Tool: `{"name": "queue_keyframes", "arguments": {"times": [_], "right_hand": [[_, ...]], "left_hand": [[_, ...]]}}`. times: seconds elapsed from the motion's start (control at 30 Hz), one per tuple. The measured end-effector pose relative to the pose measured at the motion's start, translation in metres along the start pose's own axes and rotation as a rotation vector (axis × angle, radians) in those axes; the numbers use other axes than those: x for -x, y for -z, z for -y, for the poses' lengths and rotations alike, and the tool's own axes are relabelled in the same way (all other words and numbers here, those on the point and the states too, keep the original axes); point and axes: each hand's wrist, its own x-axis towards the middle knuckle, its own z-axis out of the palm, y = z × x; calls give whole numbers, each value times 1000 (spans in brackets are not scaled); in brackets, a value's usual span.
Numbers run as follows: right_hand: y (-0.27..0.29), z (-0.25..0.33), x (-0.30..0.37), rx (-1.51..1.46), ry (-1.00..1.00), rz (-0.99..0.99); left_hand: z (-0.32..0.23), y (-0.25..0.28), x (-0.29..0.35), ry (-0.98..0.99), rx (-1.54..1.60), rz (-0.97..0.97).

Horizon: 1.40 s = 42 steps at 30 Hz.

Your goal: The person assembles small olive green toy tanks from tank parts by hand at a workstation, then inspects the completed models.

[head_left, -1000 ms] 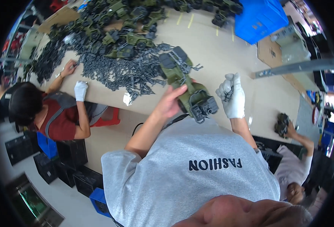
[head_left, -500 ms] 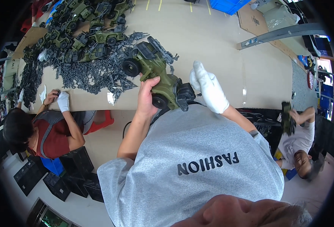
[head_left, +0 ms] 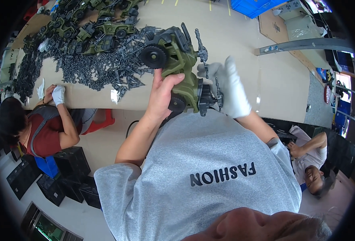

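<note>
My bare left hand is wrapped around the side of an olive-green toy jeep, tilted up above the table's near edge. The jeep has black wheels and dark grey parts. A dark grey toy gun sticks out at its upper end. Another small grey gun stands at the lower end by the dark front part. My right hand, in a white glove, is just right of the jeep, its fingers apart and slightly blurred. One finger lies beside the upper gun's lower end; whether they touch is unclear.
A heap of small grey toy parts covers the table's left side, with several green jeeps behind it. A blue crate and a grey metal bar are at the far right. Co-workers sit left and right.
The jeep and my left hand have moved right and slightly up, and the jeep has turned more upright. A small gun now shows at its front. My right hand's fingers have spread.
</note>
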Motion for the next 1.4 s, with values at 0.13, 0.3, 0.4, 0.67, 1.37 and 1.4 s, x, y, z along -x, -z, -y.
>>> {"name": "queue_keyframes", "arguments": {"times": [0.13, 0.3, 0.4, 0.67, 1.37, 1.4], "right_hand": [[10, -15, 3, -5, -101, -131], [1, -15, 10, 3, -113, -187], [7, -20, 13, -101, -89, -46], [54, -65, -2, 172, 17, -112], [227, -48, -125, 821, 534, -1218], [193, -66, -179, 554, 569, -926]], "left_hand": [[-1, -11, 10, -13, -64, -20], [9, -11, 14, -25, -169, 6], [8, -16, 13, -41, -107, 8], [12, -14, 6, -13, -237, 0], [-81, 246, -233, -145, -100, -917], [-88, 246, -250, -69, -121, -957]]}}
